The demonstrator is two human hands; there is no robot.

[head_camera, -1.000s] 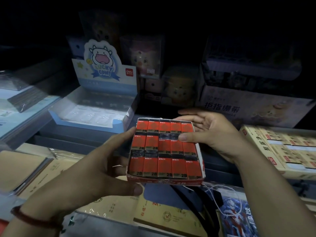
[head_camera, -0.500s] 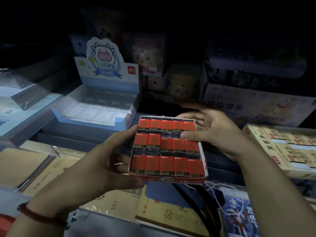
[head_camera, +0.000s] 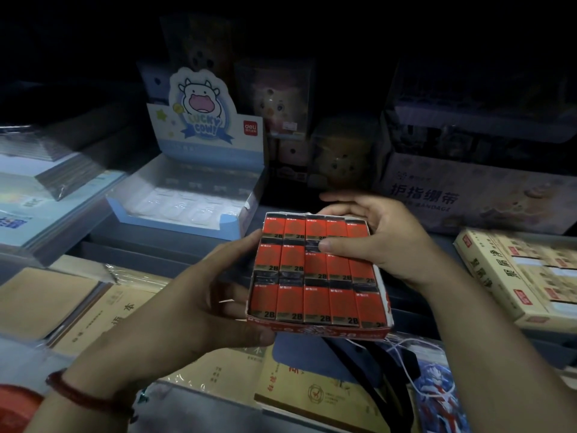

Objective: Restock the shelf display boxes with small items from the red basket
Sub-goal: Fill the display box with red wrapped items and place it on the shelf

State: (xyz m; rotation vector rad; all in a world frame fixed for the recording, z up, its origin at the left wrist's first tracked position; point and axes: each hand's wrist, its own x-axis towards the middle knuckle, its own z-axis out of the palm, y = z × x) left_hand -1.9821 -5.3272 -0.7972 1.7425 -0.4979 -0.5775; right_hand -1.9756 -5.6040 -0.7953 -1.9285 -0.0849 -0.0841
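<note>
A red display box (head_camera: 318,331) packed with three rows of small red "2B" items (head_camera: 290,301) is held in the air in front of the dim shelf. My left hand (head_camera: 187,304) grips its left side from below, thumb on the front corner. My right hand (head_camera: 377,239) holds the far right edge, its thumb pressing on the items in the middle row. A sliver of the red basket (head_camera: 15,404) shows at the bottom left corner.
A blue and white "Lucky Cow" display box (head_camera: 187,195) stands on the shelf behind. Notebooks (head_camera: 103,310) lie below left, a yellow box of small items (head_camera: 512,273) at right, a large white carton (head_camera: 474,192) behind it.
Both hands and the red box have shifted slightly up and toward the shelf; the grip is unchanged.
</note>
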